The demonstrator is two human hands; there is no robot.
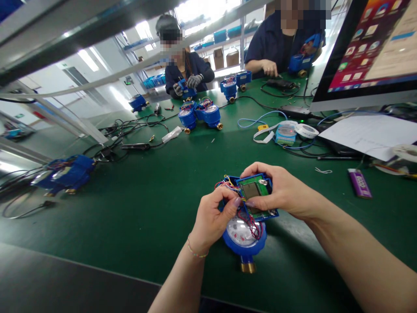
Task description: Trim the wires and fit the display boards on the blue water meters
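Note:
A blue water meter (245,248) with a round clear dial and a brass threaded end lies on the green table in front of me. Above its dial, my right hand (282,191) grips a green circuit board (251,190) with a grey display, set in a blue housing, thumb across its lower face. My left hand (215,213) is closed in a pinch at the board's left edge, where thin coloured wires (241,199) run; the fingertips partly hide them. Red and dark wires (253,226) loop down over the dial.
Several water meters (208,114) stand farther back, and more (70,174) lie at left among black cables (130,126). At right are a monitor (368,52), papers (365,132), a blue terminal module (286,132) and a purple box (359,183). Two co-workers sit opposite, handling meters.

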